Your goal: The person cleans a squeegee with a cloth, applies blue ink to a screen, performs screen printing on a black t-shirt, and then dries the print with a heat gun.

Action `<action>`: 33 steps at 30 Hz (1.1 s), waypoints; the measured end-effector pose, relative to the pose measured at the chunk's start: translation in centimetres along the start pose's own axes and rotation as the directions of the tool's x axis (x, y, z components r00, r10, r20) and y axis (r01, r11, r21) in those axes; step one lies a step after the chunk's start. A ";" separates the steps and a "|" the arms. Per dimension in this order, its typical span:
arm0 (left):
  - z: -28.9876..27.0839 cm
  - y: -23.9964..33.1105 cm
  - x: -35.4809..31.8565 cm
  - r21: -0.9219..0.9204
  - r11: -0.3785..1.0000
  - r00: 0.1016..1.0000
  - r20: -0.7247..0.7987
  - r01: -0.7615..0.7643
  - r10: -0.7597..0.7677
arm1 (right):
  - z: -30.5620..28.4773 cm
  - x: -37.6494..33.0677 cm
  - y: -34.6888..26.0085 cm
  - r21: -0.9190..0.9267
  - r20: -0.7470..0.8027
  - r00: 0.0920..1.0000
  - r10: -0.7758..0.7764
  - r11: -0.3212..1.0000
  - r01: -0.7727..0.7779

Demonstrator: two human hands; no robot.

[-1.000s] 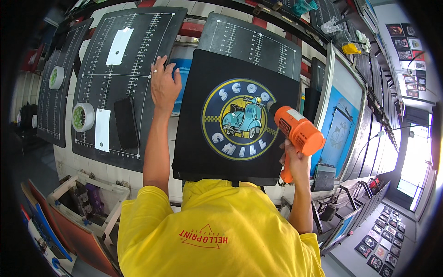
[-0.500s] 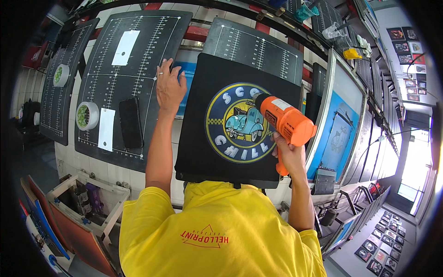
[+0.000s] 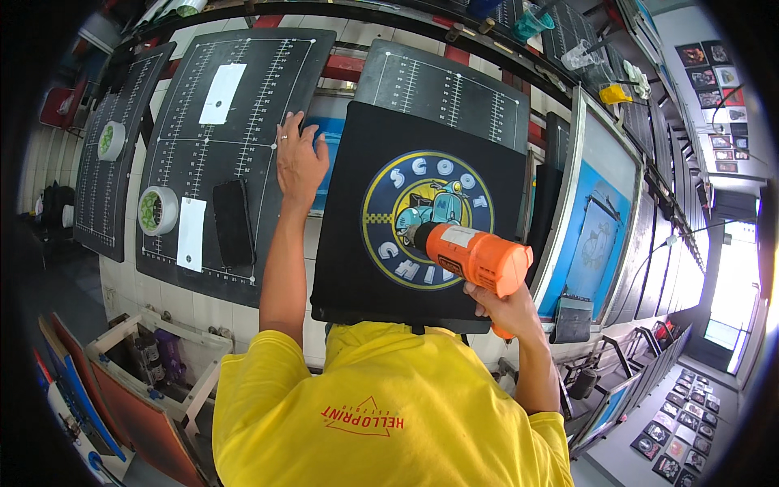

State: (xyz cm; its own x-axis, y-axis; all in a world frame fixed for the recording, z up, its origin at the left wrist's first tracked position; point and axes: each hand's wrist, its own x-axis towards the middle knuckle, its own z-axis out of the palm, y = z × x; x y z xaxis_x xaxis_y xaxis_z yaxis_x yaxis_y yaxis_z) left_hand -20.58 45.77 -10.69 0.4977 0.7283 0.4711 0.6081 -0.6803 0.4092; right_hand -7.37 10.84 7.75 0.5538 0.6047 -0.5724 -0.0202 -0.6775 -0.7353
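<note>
An orange heat gun (image 3: 479, 258) is in my right hand (image 3: 505, 312), the fingers wrapped round its handle. Its dark nozzle points left, over the lower left of a round scooter print (image 3: 438, 203) in blue, yellow and white. That print lies on black fabric (image 3: 341, 260) stretched over a board in front of me. My left hand (image 3: 300, 162) rests with fingers spread on the right edge of a dark ruled board (image 3: 264, 89), to the left of the fabric. It holds nothing.
A black phone (image 3: 234, 223), white paper strips (image 3: 191, 235) and a roll of tape (image 3: 158, 211) lie on the left board. A framed screen (image 3: 596, 235) with blue mesh stands at the right. Behind the fabric is another ruled board (image 3: 442, 89).
The heat gun has moved left and toward me, from the print's upper right to its lower left. My left hand stays on the board's edge.
</note>
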 end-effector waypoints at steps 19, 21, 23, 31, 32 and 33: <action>0.1 0.3 -0.1 0.066 0.998 1.000 0.030 -0.010 0.008 | -1.0 -3.8 4.7 -0.086 -0.157 0.983 -0.093 0.993 0.080; 0.0 0.4 -0.1 0.074 0.997 0.999 0.034 -0.016 0.013 | -0.7 -4.2 4.5 0.100 -0.147 0.989 0.016 0.995 -0.002; -0.2 0.4 0.0 0.072 0.997 0.999 0.033 -0.024 0.022 | -0.7 -4.4 4.7 0.131 -0.214 0.975 0.062 0.991 -0.035; -0.2 0.6 0.0 0.082 0.996 0.999 0.034 -0.036 0.033 | -0.9 -4.8 5.3 0.190 -0.282 0.948 0.145 0.977 -0.093; -0.2 0.6 0.1 0.080 0.996 0.999 0.032 -0.041 0.038 | -1.0 -5.0 5.1 0.189 -0.265 0.957 0.120 0.979 -0.070; -0.2 0.5 0.0 0.076 0.997 0.999 0.032 -0.034 0.031 | -1.0 -5.2 4.8 0.164 -0.233 0.966 0.109 0.984 -0.071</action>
State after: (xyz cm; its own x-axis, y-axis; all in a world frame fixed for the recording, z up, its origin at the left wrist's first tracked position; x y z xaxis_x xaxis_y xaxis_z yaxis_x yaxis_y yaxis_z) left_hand -20.39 45.39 -10.34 0.5363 0.7089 0.4581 0.6363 -0.6962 0.3324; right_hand -9.49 4.07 7.57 0.7270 0.4132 -0.5484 -0.1958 -0.6408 -0.7424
